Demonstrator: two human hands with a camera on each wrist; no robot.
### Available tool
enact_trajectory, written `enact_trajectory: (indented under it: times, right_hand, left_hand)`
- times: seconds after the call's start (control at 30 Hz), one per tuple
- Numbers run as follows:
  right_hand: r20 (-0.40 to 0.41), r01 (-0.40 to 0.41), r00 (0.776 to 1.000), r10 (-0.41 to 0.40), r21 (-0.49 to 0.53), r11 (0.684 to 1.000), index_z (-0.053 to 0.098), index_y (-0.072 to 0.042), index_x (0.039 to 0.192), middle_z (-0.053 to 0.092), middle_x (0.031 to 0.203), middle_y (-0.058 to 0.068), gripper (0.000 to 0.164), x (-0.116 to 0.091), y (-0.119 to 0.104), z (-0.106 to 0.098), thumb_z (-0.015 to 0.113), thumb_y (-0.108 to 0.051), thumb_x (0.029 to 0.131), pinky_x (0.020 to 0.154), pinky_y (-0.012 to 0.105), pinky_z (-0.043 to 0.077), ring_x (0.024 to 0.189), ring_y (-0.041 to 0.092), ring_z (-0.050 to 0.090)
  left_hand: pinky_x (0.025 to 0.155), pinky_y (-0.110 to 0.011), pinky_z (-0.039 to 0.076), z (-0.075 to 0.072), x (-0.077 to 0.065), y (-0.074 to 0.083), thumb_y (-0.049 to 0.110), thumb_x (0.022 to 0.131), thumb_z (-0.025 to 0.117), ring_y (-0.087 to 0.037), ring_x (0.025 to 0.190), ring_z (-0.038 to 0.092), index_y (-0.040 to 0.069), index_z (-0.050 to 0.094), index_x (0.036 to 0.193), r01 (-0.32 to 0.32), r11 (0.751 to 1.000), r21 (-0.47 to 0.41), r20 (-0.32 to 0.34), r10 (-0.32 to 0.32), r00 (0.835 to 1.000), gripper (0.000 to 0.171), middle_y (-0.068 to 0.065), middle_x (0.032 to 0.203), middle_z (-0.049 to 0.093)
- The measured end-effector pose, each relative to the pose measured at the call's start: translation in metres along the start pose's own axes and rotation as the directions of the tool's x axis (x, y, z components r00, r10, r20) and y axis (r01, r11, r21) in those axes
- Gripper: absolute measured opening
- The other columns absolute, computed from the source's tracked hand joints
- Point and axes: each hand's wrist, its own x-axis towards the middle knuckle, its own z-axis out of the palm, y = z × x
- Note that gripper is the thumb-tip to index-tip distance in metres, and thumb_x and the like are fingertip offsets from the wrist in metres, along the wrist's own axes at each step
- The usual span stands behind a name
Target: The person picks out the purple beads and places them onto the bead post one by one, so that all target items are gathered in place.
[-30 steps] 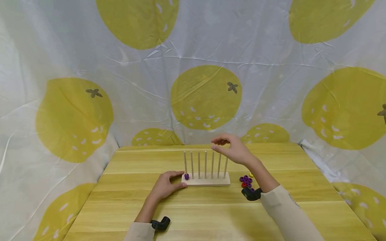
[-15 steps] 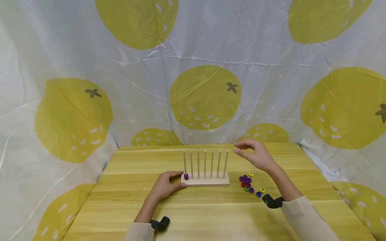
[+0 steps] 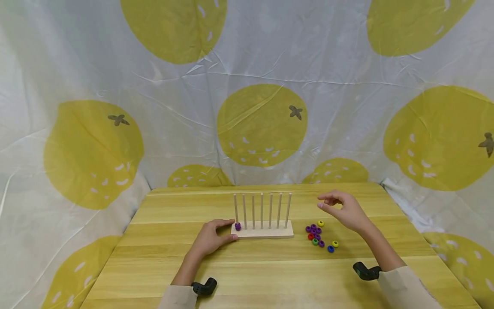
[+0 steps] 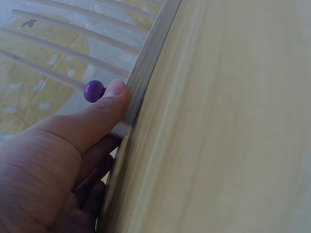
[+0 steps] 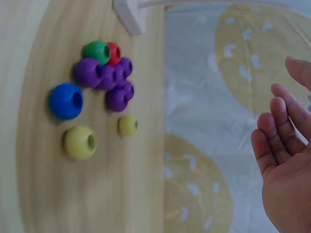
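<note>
A wooden pegboard [image 3: 266,233] with several upright pegs stands mid-table. Purple beads [image 3: 237,227] sit low on its leftmost peg. My left hand [image 3: 210,237] grips the board's left end, thumb on the front edge and index finger reaching round behind. Up close in the left wrist view, the thumb [image 4: 109,104] lies beside the purple bead [image 4: 94,91]. My right hand [image 3: 346,211] hovers in the air right of the board, holding nothing, its fingers loosely bent. Below and left of it lie loose beads: several purple beads [image 5: 88,73], a green one [image 5: 97,52], a red one [image 5: 114,53], a blue one [image 5: 66,101] and two yellow ones [image 5: 80,142].
The wooden table [image 3: 247,274] ends at the back against a pale curtain [image 3: 185,141] printed with yellow fruit. Each wrist carries a black camera, the left camera [image 3: 204,286] close over the table and the right camera [image 3: 366,271] in front of the beads.
My right hand has moved from above the pegs to the right and down toward the loose beads, uncovering the green, blue and yellow ones. My left hand has stayed on the board.
</note>
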Motion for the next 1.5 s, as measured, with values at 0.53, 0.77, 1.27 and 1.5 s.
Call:
enact_trajectory:
  times: [0.53,0.77,1.27,1.5]
  right_hand:
    - [0.007,-0.068,0.998,0.069,-0.022,0.997,0.073,-0.009,0.122,0.067,0.101,0.000,0.037,-0.036,0.040,0.004,0.072,-0.036,0.098,0.079,0.024,0.055,0.091,0.009,0.060]
    - [0.019,-0.075,0.997,0.075,0.004,0.997,0.073,-0.008,0.121,0.067,0.099,-0.001,0.035,-0.048,0.048,0.011,0.074,-0.032,0.097,0.076,0.025,0.053,0.089,0.007,0.059]
    - [0.059,-0.118,0.991,0.117,0.010,0.993,0.073,-0.009,0.123,0.070,0.108,0.002,0.039,-0.064,0.057,0.023,0.076,-0.035,0.094,0.080,0.022,0.055,0.092,0.004,0.061]
    - [0.055,-0.103,0.993,0.103,-0.004,0.995,0.072,-0.009,0.123,0.070,0.108,0.001,0.041,-0.067,0.054,0.025,0.078,-0.036,0.093,0.080,0.024,0.055,0.093,0.007,0.061]
  left_hand:
    - [0.116,-0.054,0.043,-0.001,0.000,-0.001,0.049,0.083,0.084,-0.032,0.136,0.057,0.029,0.071,0.133,-0.014,1.000,-0.002,0.014,0.014,1.000,0.056,-0.001,0.137,0.069]
    - [0.117,-0.054,0.042,0.000,-0.001,-0.002,0.049,0.083,0.084,-0.032,0.137,0.056,0.028,0.071,0.134,-0.006,1.000,0.005,0.016,0.006,1.000,0.057,-0.001,0.137,0.068]
    - [0.117,-0.054,0.043,0.002,-0.001,-0.004,0.050,0.083,0.084,-0.031,0.136,0.057,0.030,0.071,0.133,-0.014,1.000,0.011,0.012,0.014,1.000,0.056,0.000,0.137,0.069]
    - [0.117,-0.053,0.042,0.001,0.000,-0.002,0.049,0.082,0.085,-0.030,0.136,0.057,0.030,0.071,0.133,-0.017,1.000,0.013,0.009,0.017,1.000,0.056,0.000,0.136,0.069]
